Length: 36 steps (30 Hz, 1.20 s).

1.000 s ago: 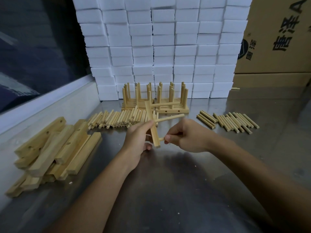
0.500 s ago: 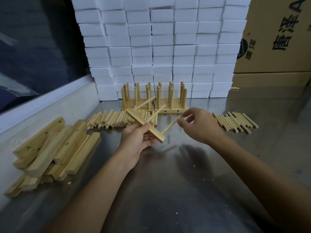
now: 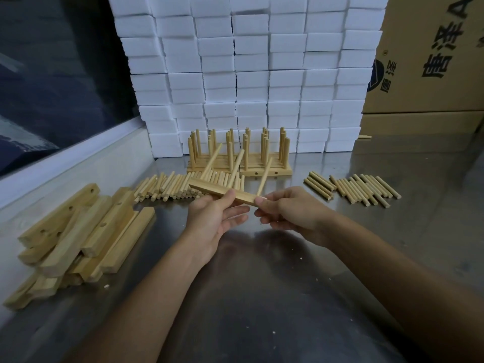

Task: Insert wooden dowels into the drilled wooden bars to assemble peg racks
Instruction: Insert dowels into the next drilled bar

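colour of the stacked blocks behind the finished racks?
White, plain, no pattern: the stacked blocks show clearest in the head view.

Three-dowel wooden bar [image 3: 222,193], held level

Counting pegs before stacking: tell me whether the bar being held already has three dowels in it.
Yes: three dowels stand up out of the bar, which both hands hold.

I see pale matt wood in the bar [image 3: 222,193] between my fingers [image 3: 230,199], glossy scuffed metal table [image 3: 262,297] beneath them.
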### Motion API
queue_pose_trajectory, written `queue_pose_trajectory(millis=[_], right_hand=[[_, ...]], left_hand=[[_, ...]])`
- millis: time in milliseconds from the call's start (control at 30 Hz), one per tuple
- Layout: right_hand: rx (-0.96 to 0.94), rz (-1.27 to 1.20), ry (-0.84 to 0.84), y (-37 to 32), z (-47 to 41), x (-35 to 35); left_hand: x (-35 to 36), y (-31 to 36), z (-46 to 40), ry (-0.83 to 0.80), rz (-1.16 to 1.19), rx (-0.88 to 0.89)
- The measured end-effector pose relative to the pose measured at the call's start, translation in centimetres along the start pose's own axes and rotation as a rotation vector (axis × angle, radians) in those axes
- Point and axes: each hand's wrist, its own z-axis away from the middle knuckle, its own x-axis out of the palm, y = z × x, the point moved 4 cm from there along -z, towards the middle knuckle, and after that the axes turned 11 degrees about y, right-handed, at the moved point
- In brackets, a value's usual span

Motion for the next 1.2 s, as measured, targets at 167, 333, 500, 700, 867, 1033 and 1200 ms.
queue_pose_trajectory(millis=[167, 333, 500, 700, 867, 1033, 1200], right_hand=[[-0.064, 0.075, 0.183, 0.2, -0.6, -1.4], [-0.094, 0.195, 0.366, 0.5, -1.7, -4.4], [-0.155, 0.328, 0.569, 0.8, -2.5, -7.8], [-0.242, 0.708, 0.650, 0.0, -4.2, -9.2], [-0.264, 0.988, 0.579, -1.6, -7.9, -7.8], [-0.301, 1.058, 0.564, -2.0, -11.3, -6.7], [-0.315, 1.111, 0.535, -1.7, -13.0, -5.6]], left_hand=[[-0.5, -0.1, -0.6, 0.086, -0.180, 0.100], [-1.2, 0.0, -0.8, 0.154, -0.513, 0.365], [-1.3, -0.2, -1.0, 0.145, -0.546, 0.392], [-1.0, -0.4, -1.1, 0.129, -0.584, 0.394], [-1.0, -0.3, -1.2, 0.144, -0.582, 0.397], [-1.0, -0.4, -1.2, 0.148, -0.569, 0.390], [-1.0, -0.5, -1.4, 0.148, -0.570, 0.389]])
